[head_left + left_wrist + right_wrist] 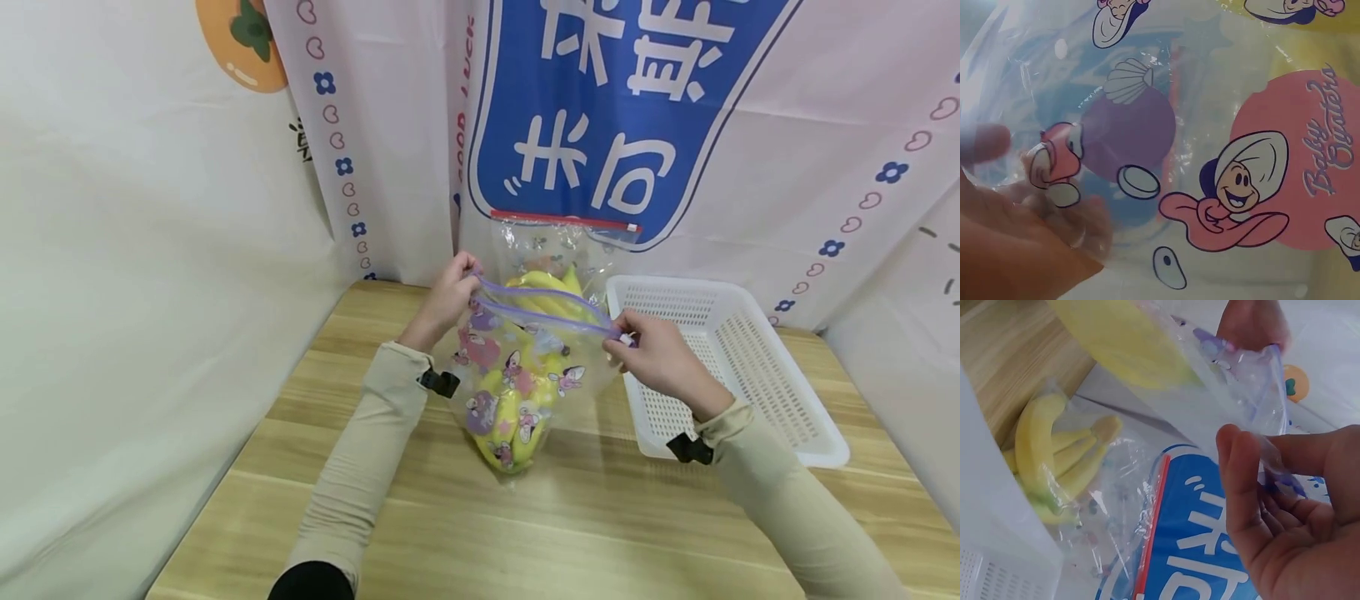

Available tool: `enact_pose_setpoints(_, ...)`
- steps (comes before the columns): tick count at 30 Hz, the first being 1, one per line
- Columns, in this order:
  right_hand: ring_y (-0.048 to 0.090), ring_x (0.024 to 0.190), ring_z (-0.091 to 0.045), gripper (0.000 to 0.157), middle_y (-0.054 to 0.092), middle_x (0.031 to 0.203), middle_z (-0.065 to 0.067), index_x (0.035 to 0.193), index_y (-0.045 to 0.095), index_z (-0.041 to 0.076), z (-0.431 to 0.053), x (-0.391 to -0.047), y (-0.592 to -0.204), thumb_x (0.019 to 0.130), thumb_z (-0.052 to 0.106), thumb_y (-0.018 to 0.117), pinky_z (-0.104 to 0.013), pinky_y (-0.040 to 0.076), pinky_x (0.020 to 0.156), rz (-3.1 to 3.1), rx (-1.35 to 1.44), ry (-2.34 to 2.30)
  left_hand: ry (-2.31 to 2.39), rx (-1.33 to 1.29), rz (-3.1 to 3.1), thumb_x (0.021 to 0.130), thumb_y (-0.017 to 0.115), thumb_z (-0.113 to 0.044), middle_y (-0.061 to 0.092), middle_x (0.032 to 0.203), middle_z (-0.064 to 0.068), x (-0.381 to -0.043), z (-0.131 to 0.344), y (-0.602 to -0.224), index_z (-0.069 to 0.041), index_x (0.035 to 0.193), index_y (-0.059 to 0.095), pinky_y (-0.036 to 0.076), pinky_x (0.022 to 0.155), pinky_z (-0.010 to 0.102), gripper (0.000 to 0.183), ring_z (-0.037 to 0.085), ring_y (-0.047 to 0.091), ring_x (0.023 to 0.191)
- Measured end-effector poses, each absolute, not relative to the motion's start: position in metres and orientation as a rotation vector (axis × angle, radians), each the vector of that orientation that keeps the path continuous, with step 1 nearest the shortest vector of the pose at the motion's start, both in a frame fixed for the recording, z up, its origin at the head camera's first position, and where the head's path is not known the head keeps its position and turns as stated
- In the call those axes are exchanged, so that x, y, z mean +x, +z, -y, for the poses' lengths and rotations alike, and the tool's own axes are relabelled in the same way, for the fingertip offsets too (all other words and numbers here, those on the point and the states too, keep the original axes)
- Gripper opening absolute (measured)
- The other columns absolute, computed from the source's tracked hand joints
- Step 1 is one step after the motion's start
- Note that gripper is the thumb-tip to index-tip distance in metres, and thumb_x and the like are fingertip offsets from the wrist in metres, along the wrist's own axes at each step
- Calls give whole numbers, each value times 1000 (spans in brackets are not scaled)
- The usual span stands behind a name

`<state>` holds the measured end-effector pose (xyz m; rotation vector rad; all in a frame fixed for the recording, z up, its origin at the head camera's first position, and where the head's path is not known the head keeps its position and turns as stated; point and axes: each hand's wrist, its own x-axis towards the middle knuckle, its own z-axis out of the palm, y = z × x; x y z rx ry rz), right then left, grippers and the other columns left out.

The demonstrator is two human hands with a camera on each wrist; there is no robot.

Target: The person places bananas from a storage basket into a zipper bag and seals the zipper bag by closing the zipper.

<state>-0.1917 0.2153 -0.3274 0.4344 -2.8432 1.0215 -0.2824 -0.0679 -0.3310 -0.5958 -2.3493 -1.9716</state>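
A clear zip bag (480,354) with a purple zip strip and cartoon prints hangs upright above the table, yellow bananas (510,421) inside it. My left hand (447,298) pinches its left top corner. At the right top corner, my right hand (656,354) pinches the strip beside a small white slider (628,340). Between the hands, the strip's two edges stand apart. The left wrist view shows mostly printed bag film (1204,56), with part of the left hand (1029,244) behind it. Thumb and fingers of the right hand (1285,506) grip the film in the right wrist view.
Behind stands another clear bag (585,246) with a red zip strip, holding bananas (1041,444), against the printed cloth backdrop (405,125). A white perforated basket (795,375) sits on the wooden table (570,533) at the right. Pale cloth (150,292) borders the table's left side.
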Motion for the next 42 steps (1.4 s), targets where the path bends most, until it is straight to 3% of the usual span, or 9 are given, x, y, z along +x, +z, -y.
enact_pose_setpoints(5,59,56,-17,7,62,69,-6,89,54,7,-222,-208,-326,84,10,58,-26,44,42,2738,447,1029,-2105,-721,2313,89,44,-14,37,81,5,-279,73,-330,-7,95,40,35,64,27,10,15,37,69)
enact_pose_setpoints(8,58,57,-17,19,62,72,-8,102,52,7,-226,-217,-325,84,11,58,-27,45,44,2697,429,1036,-2179,-830,2291,89,45,-22,40,86,4,-276,77,-329,-10,97,40,32,70,28,16,15,38,75)
enact_pose_setpoints(14,50,51,-16,37,61,72,-5,117,47,9,-235,-232,-322,84,20,60,-29,39,42,2751,266,1042,-2384,-995,2247,85,52,-7,54,94,14,-272,83,-333,-7,108,35,37,86,39,28,23,53,84)
enact_pose_setpoints(18,45,51,-17,36,62,73,-7,112,53,9,-240,-237,-321,83,29,61,-29,35,41,2780,189,1061,-2321,-822,2304,86,57,-12,56,95,10,-272,82,-337,-4,102,44,40,82,33,23,18,53,86)
enact_pose_setpoints(25,51,63,-16,41,64,82,-7,95,62,9,-246,-241,-316,76,44,64,-27,36,46,2646,3,1262,-2129,-605,2447,81,65,-20,45,68,4,-268,90,-339,-4,76,46,39,56,25,25,15,43,60)
enact_pose_setpoints(30,50,63,-14,45,65,76,0,86,63,7,-246,-242,-318,72,49,65,-25,36,48,2578,-20,1267,-1906,-540,2538,78,67,-25,53,72,7,-273,100,-339,-3,82,53,43,55,25,26,17,48,60)
enact_pose_setpoints(35,51,54,-13,36,64,71,-1,85,65,7,-242,-242,-323,77,42,63,-25,40,43,2584,84,1269,-1507,-444,2643,81,63,-23,53,79,7,-281,100,-342,-9,91,53,44,54,28,20,18,49,65)
enact_pose_setpoints(38,56,57,-19,31,63,73,-8,86,64,5,-239,-243,-326,80,36,62,-25,44,44,2576,153,1326,-1100,-370,2716,81,60,-22,52,87,4,-282,92,-341,-13,96,55,42,66,33,18,19,48,75)
enact_pose_setpoints(42,59,66,-27,26,63,76,-11,90,62,3,-235,-244,-330,85,27,59,-25,48,52,2570,227,1354,-651,-336,2757,77,62,-20,48,113,6,-277,71,-336,-15,109,55,31,90,43,34,24,42,102)
